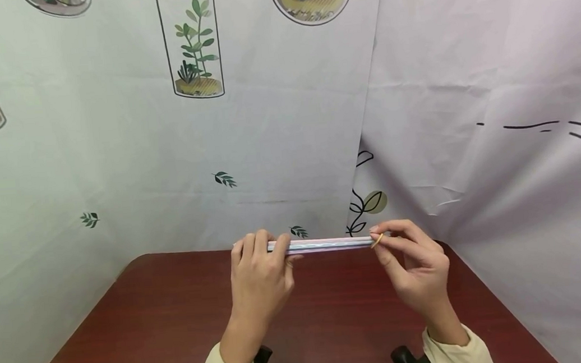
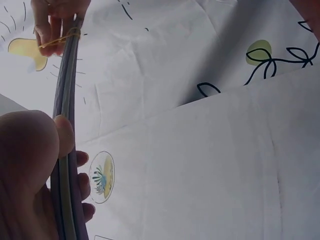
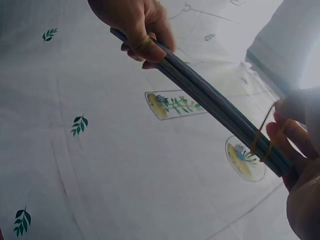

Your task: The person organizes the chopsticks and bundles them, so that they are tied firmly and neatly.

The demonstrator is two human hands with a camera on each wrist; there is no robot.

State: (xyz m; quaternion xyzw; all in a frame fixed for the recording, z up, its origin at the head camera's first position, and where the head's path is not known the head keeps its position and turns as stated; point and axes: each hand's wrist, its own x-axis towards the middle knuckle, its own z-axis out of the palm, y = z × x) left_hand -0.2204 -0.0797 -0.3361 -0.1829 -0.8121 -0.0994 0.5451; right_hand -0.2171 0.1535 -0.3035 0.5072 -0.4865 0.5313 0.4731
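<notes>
A dark red bench, rounded at its far left corner, stands before pale cloth walls (printed with jarred plants and leaf sprigs), shadowed in folds on the right.

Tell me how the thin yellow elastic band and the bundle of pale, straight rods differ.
The thin yellow elastic band is a small loop; the bundle of pale, straight rods is far longer.
The right hand holds the band stretched; the left hand grips the bundle.
They touch: the band loops around the bundle near one end.

The left wrist view crops the rod bundle
</notes>
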